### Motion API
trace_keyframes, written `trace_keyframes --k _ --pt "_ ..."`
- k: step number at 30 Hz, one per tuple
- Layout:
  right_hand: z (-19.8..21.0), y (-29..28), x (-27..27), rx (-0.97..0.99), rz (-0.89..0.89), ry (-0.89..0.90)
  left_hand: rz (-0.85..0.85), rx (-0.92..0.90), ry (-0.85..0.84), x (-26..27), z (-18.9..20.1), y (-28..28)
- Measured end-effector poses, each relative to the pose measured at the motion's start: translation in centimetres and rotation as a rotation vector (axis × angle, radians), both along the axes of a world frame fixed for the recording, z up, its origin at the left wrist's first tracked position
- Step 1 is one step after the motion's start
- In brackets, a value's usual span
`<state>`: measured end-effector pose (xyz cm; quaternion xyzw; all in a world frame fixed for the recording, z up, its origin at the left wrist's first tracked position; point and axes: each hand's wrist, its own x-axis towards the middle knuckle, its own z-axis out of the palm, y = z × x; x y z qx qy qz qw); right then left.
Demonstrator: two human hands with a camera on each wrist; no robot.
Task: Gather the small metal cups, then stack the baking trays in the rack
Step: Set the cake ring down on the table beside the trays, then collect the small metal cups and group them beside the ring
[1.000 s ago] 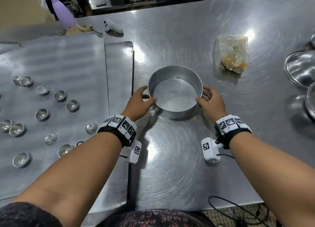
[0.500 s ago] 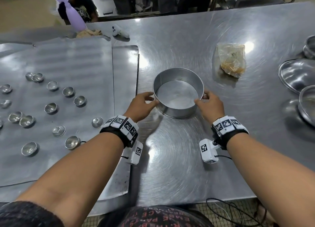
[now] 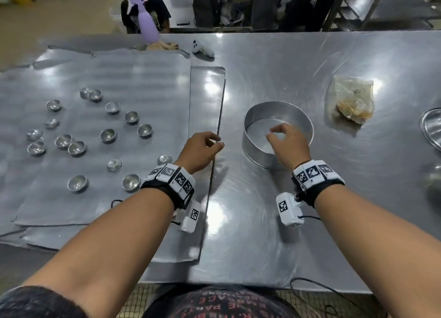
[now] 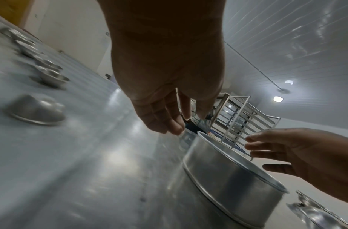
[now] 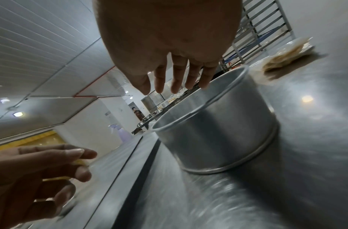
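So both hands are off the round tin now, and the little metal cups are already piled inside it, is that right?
Not quite. Both hands, left and right, are off the tin, but the cups are not inside it. The head view shows them still scattered on the tray to its left, and the visible part of the tin's inside is bare.
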<state>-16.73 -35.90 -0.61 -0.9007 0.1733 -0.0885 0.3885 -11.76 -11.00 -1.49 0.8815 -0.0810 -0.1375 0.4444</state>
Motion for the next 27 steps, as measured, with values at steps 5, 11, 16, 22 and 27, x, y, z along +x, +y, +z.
trace_keyframes --k 5,11,16,22,27 --pt "0.0 6.9 2.0 0.041 0.132 0.041 0.091 0.052 0.005 0.0 0.6 7.5" --pt "-0.3 15.6 2.6 0.047 0.320 0.103 0.191 0.174 -0.017 -0.8 0.8 16.8" --pt "-1.7 20.9 2.6 0.021 0.398 0.133 0.163 0.281 0.037 -2.0 -0.2 21.9" --pt "-3.5 24.9 2.9 -0.021 0.478 0.253 -0.007 0.362 0.094 -3.0 -2.3 24.3" --pt "-4.7 26.5 3.3 -0.147 0.515 0.331 -0.032 0.374 0.064 -3.2 -4.0 24.5"
